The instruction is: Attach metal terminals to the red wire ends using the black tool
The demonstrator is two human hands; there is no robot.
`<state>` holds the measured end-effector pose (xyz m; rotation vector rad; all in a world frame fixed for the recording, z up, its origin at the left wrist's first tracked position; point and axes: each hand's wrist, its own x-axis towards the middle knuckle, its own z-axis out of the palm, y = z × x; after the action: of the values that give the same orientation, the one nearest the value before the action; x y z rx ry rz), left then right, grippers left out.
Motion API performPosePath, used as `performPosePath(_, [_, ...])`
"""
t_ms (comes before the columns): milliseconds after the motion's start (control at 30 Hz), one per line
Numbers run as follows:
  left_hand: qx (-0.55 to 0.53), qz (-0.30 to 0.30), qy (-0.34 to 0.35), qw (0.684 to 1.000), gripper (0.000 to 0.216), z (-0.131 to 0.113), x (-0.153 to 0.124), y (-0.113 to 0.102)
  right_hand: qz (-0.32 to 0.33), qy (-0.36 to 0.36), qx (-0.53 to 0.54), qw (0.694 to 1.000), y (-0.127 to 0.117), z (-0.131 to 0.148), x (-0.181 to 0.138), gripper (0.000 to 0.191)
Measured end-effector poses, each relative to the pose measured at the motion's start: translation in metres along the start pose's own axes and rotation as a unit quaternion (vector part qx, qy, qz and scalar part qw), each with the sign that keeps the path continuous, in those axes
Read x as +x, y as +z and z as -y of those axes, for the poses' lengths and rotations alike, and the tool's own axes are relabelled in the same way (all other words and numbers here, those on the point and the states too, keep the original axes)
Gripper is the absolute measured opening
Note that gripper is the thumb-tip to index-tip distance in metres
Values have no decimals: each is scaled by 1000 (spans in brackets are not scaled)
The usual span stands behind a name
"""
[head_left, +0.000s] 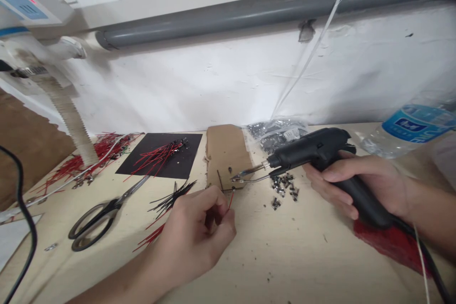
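My right hand (359, 185) grips a black soldering gun (320, 152) by its handle. The gun's metal tip (245, 174) points left and touches down at the front edge of a small brown cardboard piece (226, 152). My left hand (199, 232) is pinched shut on a thin red wire (231, 199), holding its upper end at the gun's tip. A little pile of small dark components (285, 187) lies just under the gun's barrel.
Scissors (99, 218) lie at the left. Red and black wires (167, 199) are scattered nearby, with more on a black sheet (160, 154). A bag of parts (278, 133) and a plastic water bottle (409, 126) stand at the back right. A black cable (24, 228) crosses the left edge.
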<state>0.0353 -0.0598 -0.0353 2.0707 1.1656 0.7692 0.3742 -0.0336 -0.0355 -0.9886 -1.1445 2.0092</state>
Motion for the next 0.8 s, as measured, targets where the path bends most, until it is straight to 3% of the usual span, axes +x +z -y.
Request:
performPosePath(433, [3, -3, 4, 1000, 16, 2, -1, -1, 4, 12, 6, 1000, 1, 1, 1, 21])
performPosePath(800, [-7, -3, -1, 1000, 16, 2, -1, 0, -20, -37, 17, 999, 5, 5, 3, 17])
